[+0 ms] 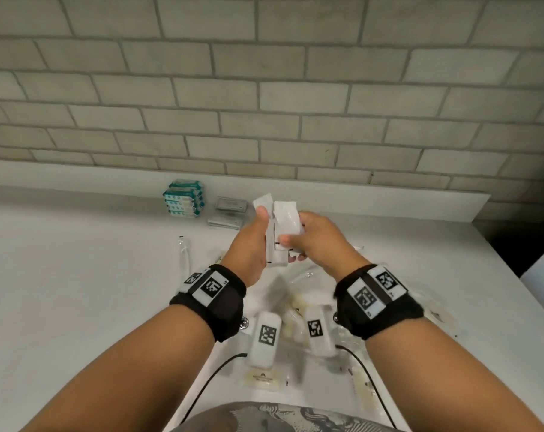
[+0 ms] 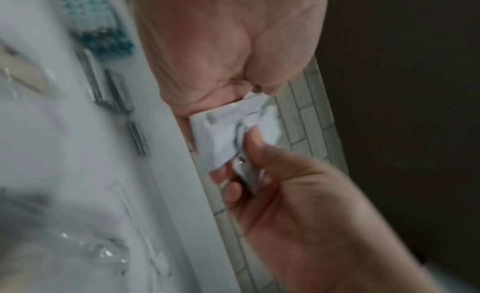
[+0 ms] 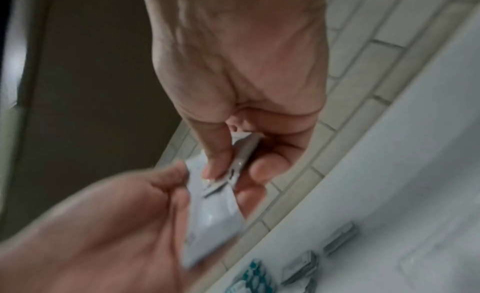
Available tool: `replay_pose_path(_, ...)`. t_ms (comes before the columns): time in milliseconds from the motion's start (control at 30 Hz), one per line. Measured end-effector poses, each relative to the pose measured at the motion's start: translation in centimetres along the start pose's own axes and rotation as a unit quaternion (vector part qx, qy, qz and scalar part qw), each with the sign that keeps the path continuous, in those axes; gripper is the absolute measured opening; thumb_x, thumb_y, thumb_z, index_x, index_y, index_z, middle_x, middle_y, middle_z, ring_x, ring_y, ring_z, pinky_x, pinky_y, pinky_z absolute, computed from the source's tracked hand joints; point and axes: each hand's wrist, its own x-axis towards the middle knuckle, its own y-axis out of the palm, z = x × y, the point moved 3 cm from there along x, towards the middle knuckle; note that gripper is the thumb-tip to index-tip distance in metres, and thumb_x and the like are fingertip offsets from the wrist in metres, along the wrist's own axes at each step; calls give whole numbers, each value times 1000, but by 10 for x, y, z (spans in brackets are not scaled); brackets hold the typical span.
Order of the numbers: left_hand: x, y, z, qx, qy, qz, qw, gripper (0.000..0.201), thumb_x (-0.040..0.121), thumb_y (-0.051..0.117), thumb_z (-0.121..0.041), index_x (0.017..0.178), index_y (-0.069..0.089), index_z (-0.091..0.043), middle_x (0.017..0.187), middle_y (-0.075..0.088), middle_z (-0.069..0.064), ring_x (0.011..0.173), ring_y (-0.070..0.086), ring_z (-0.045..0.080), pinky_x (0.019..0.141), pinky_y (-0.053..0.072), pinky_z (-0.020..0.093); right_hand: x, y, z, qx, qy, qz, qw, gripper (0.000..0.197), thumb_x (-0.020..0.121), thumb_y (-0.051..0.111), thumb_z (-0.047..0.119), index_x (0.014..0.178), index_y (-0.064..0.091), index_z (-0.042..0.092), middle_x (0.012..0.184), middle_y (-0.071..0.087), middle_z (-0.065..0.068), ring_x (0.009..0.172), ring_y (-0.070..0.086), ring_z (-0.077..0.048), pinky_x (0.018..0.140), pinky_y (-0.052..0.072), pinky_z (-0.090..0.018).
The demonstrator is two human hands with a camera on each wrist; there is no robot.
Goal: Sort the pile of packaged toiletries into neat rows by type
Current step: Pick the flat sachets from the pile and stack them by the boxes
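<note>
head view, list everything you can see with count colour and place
white sachets: several, white, held up between both hands
teal-and-white packs: about four, stacked at the counter's back, left
grey flat packets: two, right of the teal stack
clear-wrapped pile: count unclear, cream and clear, under the wrists
counter: one, white
brick wall: grey-beige, behind
wrist bands: two, black with markers
left hand: grips sachets
right hand: pinches a sachet

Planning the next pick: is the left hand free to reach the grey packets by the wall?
Probably not yet: the left hand grips white sachets, though nothing blocks the way to the grey packets.
</note>
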Motion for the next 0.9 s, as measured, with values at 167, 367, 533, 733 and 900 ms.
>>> replay_pose_path(167, -18, -13, -4, 23, 6, 38, 999, 33, 101, 46, -17, 133, 52, -13, 125, 64, 14, 108, 64, 32, 85, 56, 40, -3, 6, -1, -18, -26, -72, 997, 20, 78, 75, 13, 92, 61, 17, 85, 70, -1, 67, 63, -12, 57, 49, -22)
replay_pose_path(367, -28, -30, -9, 13, 13, -3, 1000, 32, 101, 47, -19, 132, 51, -11, 125, 63, 12, 109, 65, 30, 87, 56, 38, -7, 8, 3, 28, -47, -120, 991, 21, 80, 71, 15, 75, 51, 16, 74, 59, -4, 63, 52, -16, 61, 43, -29)
replay_pose_path(533, -31, -35, -13, -62, 13, -1, 998, 39, 102, 40, -29, 134, 49, -9, 124, 63, 14, 111, 64, 29, 83, 57, 38, -20, 22, 21, -326, -233, -161, 902, 14, 80, 54, 8, 73, 50, 19, 78, 47, 5, 70, 47, -19, 58, 37, -28)
replay_pose_path(733, -34, -32, -15, -63, 17, 12, 998, 38, 103, 34, -36, 124, 57, -14, 120, 68, 6, 110, 65, 23, 81, 56, 33, -25, 25, 13, -442, -307, -204, 818, 18, 69, 67, -1, 77, 66, 15, 76, 53, -2, 70, 51, -27, 61, 42, -33)
replay_pose_path(900, -29, -33, -12, -23, 8, -56, 998, 16, 98, 51, -16, 108, 64, -16, 108, 70, 9, 95, 69, 23, 70, 58, 30, -29, 24, 12, -453, -320, -157, 817, 22, 69, 66, -3, 83, 67, 14, 81, 58, -2, 77, 54, -27, 66, 46, -37)
